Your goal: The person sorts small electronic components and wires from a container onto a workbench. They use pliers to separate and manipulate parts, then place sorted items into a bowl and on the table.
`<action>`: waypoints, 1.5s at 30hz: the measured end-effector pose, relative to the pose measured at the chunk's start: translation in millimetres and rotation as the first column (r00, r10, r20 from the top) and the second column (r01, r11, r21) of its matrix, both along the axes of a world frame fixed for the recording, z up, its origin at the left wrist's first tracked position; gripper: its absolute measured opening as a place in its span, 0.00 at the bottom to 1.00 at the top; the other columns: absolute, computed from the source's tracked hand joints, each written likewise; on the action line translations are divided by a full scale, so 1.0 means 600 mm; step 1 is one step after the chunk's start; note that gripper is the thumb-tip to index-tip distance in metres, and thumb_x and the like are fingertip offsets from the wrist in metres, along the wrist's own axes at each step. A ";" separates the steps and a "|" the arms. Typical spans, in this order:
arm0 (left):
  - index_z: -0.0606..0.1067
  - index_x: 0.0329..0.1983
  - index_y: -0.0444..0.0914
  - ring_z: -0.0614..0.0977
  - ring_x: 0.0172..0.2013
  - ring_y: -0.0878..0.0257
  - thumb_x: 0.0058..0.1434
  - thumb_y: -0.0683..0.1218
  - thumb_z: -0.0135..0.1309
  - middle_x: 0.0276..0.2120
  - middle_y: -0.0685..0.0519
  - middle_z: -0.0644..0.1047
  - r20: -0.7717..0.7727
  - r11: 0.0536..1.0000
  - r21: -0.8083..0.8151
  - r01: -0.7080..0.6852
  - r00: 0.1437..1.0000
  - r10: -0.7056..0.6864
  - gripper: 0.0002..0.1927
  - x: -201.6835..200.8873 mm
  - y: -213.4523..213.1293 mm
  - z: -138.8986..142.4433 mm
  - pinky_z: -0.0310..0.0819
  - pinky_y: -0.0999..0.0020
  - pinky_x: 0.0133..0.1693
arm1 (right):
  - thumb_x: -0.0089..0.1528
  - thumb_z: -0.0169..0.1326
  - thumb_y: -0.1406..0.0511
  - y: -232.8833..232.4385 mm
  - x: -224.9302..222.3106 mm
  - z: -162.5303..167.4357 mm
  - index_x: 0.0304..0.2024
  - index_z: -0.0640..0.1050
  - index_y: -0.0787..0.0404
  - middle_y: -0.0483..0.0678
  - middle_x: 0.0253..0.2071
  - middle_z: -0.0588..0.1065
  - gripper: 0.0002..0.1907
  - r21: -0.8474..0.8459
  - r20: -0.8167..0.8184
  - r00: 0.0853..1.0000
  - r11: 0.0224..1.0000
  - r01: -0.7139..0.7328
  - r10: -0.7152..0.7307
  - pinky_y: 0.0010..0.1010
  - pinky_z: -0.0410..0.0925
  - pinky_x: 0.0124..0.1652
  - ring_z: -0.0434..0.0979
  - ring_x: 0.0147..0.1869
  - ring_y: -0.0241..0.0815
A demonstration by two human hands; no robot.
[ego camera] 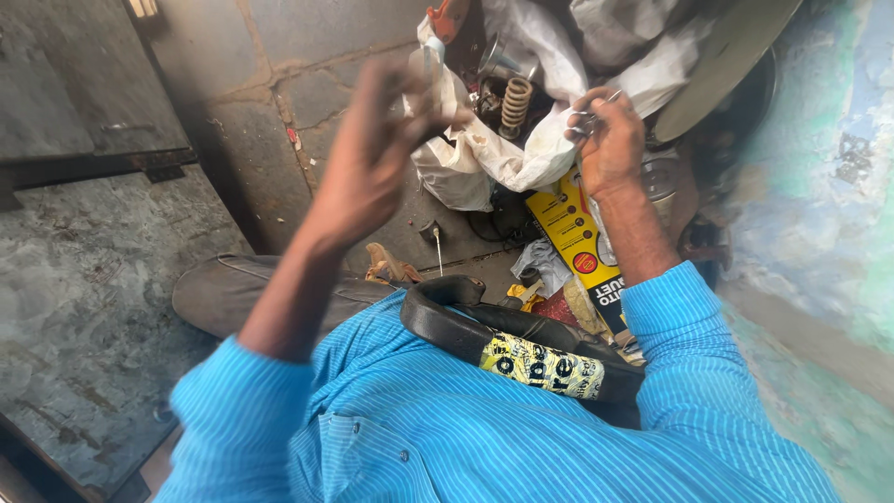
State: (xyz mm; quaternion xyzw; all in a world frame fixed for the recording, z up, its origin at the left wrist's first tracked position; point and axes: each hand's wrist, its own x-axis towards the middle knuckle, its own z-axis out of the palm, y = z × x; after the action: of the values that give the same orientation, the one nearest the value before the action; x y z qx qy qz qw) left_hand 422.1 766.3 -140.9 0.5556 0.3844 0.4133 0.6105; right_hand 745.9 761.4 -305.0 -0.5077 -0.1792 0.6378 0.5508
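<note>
While you sit over this heap of parts, treat the white plastic bag [521,154] as the thing that governs everything else: it sprawls open between your two hands, with its near lip draped toward your right wrist and its far folds rising beyond both hands. Your left hand [377,154] is raised and blurred, and it seems to be closed on a fold of that bag at its upper edge, though the blur leaves the grip uncertain; I would hold that fold steady and high so the mouth stays wide. Below your forearms, across your lap, lies the black folded rubber tube [507,335] with its yellow band, well clear of both hands, and just under your right wrist sits the yellow printed carton [573,233]. Inside the bag, left of your right hand and close to it, stands the rusty coil spring [515,102]. Your right hand [610,140] is pinched shut on a small metal piece [589,119] at its fingertips, too small to name; keep that pinch firm over the open bag so a slip lands inside.
</note>
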 end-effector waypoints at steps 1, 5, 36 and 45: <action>0.60 0.54 0.36 0.82 0.59 0.48 0.75 0.31 0.36 0.51 0.47 0.66 -0.016 0.995 -0.100 -0.021 1.000 0.020 0.10 -0.025 -0.023 0.001 0.77 0.51 0.63 | 0.64 0.51 0.67 -0.001 0.002 -0.001 0.45 0.74 0.60 0.48 0.40 0.75 0.07 -0.001 -0.010 1.000 1.000 0.008 -0.008 0.34 0.73 0.42 0.77 0.42 0.40; 0.64 0.53 0.34 0.84 0.53 0.49 0.70 0.32 0.43 0.46 0.47 0.71 0.048 0.933 -0.345 -0.101 0.991 0.125 0.11 -0.121 -0.127 0.004 0.80 0.52 0.60 | 0.64 0.51 0.65 -0.010 -0.005 -0.004 0.45 0.75 0.59 0.48 0.39 0.75 0.07 -0.048 -0.041 0.998 0.998 0.049 -0.051 0.33 0.72 0.41 0.76 0.40 0.40; 0.77 0.52 0.27 0.85 0.39 0.58 0.65 0.37 0.59 0.39 0.41 0.83 0.183 0.323 -0.382 -0.866 0.272 0.945 0.14 -0.498 -0.885 0.162 0.81 0.65 0.44 | 0.64 0.60 0.71 -0.485 -0.749 0.404 0.43 0.77 0.63 0.43 0.32 0.71 0.06 0.351 0.424 0.308 0.159 -0.923 0.852 0.24 0.63 0.35 0.68 0.35 0.32; 0.80 0.49 0.33 0.84 0.45 0.65 0.64 0.39 0.64 0.41 0.51 0.82 0.493 0.328 -0.184 -0.927 0.201 0.847 0.11 -0.561 -1.062 0.167 0.82 0.71 0.50 | 0.63 0.63 0.73 -0.756 -0.985 0.500 0.48 0.77 0.62 0.50 0.42 0.77 0.12 0.598 0.718 0.302 -0.335 -0.728 0.627 0.22 0.69 0.32 0.76 0.35 0.31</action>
State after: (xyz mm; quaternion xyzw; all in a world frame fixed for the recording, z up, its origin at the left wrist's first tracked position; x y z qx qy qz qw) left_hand 85.5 128.9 -40.9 0.1458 0.4241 0.8449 0.2918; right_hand 155.0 308.0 -5.1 0.0970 -0.7877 0.5671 0.2204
